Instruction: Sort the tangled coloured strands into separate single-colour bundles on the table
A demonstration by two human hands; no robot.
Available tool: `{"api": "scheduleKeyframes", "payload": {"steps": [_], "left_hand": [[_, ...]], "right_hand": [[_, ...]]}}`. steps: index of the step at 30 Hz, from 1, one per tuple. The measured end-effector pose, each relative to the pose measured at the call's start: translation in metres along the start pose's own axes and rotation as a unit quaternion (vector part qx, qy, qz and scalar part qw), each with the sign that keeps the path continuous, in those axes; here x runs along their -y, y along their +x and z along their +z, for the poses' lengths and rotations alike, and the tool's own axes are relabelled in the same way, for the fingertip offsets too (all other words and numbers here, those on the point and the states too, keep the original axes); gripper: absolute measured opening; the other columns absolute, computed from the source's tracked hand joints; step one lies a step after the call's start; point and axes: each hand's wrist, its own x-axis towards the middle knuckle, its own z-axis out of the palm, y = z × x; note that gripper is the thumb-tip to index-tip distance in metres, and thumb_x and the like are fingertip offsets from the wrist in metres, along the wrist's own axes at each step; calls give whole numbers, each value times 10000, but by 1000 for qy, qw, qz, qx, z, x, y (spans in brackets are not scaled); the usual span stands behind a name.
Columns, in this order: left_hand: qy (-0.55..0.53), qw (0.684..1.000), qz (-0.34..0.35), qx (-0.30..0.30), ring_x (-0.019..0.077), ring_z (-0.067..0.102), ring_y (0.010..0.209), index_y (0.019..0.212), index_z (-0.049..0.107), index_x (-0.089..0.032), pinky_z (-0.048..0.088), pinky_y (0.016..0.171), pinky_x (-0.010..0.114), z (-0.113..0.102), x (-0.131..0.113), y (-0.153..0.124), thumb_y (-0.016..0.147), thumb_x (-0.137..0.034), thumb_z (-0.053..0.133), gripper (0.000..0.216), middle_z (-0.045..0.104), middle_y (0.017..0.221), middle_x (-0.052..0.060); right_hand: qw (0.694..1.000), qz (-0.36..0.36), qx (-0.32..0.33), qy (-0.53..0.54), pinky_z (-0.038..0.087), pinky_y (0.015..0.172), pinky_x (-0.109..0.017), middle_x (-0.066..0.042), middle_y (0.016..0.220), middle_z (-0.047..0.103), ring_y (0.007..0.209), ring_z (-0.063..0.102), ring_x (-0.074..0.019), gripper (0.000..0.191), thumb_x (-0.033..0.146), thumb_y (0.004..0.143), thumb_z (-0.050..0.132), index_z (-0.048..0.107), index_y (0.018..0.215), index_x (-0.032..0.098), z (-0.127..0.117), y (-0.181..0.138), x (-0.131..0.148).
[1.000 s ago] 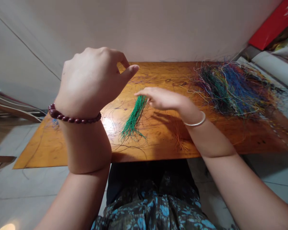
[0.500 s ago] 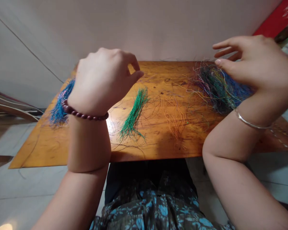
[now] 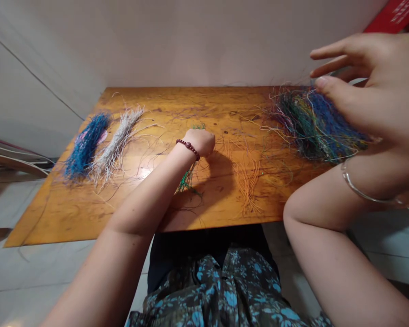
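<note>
My left hand (image 3: 202, 141), with a dark red bead bracelet at the wrist, is down at the middle of the table. Its fingers are curled over a bundle of green threads (image 3: 186, 182), whose ends stick out above and below; the fingertips are hidden. Raised at the upper right, my right hand (image 3: 371, 77) has its fingers apart and holds nothing. Beneath and beside it lies a large tangled bundle of blue, green and mixed threads (image 3: 310, 125). Loose orange threads (image 3: 248, 177) are spread to the right of the green bundle.
On the left of the wooden table (image 3: 64, 218) lie a blue thread bundle (image 3: 87, 147) and a whitish-grey one (image 3: 119, 138). Stray threads are scattered over the tabletop. A wall (image 3: 197, 41) rises behind, with a red printed object (image 3: 391, 18) at the upper right.
My left hand has come down and to the right onto the green bundle, uncovering the whitish-grey bundle. My right hand has shifted slightly up and right, still apart from the threads.
</note>
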Motion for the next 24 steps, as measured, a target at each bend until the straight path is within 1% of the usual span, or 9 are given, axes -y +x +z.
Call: {"api": "scheduleKeyframes", "payload": {"steps": [2, 5, 9, 12, 15, 18, 20, 22, 24], "left_hand": [[-5, 1000, -1, 5, 268, 667, 1040, 1120, 787, -260, 514, 865, 299, 0, -2, 0, 822, -277, 693, 313, 746, 1114, 102], [-16, 1000, -6, 22, 278, 664, 1039, 1113, 789, -231, 509, 854, 300, 0, -1, 2, 827, -264, 673, 311, 745, 1118, 114], [-5, 999, -12, 31, 271, 665, 1018, 1134, 780, -226, 506, 819, 295, 3, 1, 7, 842, -246, 637, 326, 739, 1141, 113], [0, 1000, -2, 25, 272, 663, 1005, 1145, 777, -239, 505, 808, 306, 2, 8, 8, 850, -269, 624, 334, 734, 1141, 109], [-6, 1000, 11, 5, 258, 661, 944, 1123, 781, -256, 496, 780, 310, -2, 20, 3, 847, -327, 643, 317, 742, 1089, 92], [-16, 1000, 2, -4, 238, 657, 906, 1086, 788, -287, 480, 774, 304, -7, 38, -4, 833, -355, 655, 293, 746, 1055, 66], [-26, 1000, -8, 7, 230, 656, 911, 1075, 793, -306, 473, 796, 298, -10, 51, -8, 816, -376, 668, 296, 749, 1039, 49], [-37, 999, -6, 26, 221, 657, 911, 1063, 799, -308, 467, 808, 285, -10, 63, -9, 794, -396, 681, 307, 754, 1011, 37], [-48, 998, 4, 43, 212, 659, 904, 1044, 805, -296, 464, 799, 269, -9, 72, -8, 775, -408, 690, 313, 761, 983, 29]], "right_hand": [[1000, 7, -8, 8, 505, 974, -394, 31, 1156, 726, 1065, 690, -236, 427, 489, 928, 483, 593, 1341, 490, -1, -1, 1], [1000, 22, 8, 13, 502, 985, -401, 64, 1138, 729, 1080, 690, -233, 419, 528, 907, 464, 613, 1299, 523, 2, 4, 1], [999, 21, 25, 7, 535, 977, -422, 2, 1152, 737, 1056, 706, -250, 435, 428, 909, 490, 654, 1310, 397, 14, 18, -7], [999, 25, 33, 16, 541, 977, -374, -19, 1118, 753, 1047, 715, -224, 393, 294, 906, 566, 686, 1280, 310, 33, 35, -20], [995, 62, 78, 0, 538, 947, -322, -28, 1090, 763, 1010, 724, -186, 362, 202, 882, 642, 715, 1234, 248, 61, 54, -38], [986, 68, 151, -5, 517, 994, -364, -101, 1190, 730, 1077, 699, -209, 377, 127, 842, 673, 721, 1216, 124, 94, 71, -56], [977, 78, 197, -4, 506, 1017, -369, -114, 1196, 725, 1083, 692, -203, 386, 86, 825, 661, 718, 1207, 92, 112, 77, -61], [972, 95, 216, -5, 509, 1024, -364, -105, 1141, 743, 1051, 699, -196, 354, 89, 821, 655, 730, 1168, 95, 117, 78, -56], [981, 90, 172, 4, 518, 1024, -369, -98, 1092, 754, 1031, 705, -208, 305, 122, 839, 637, 743, 1125, 115, 105, 71, -39]]}}
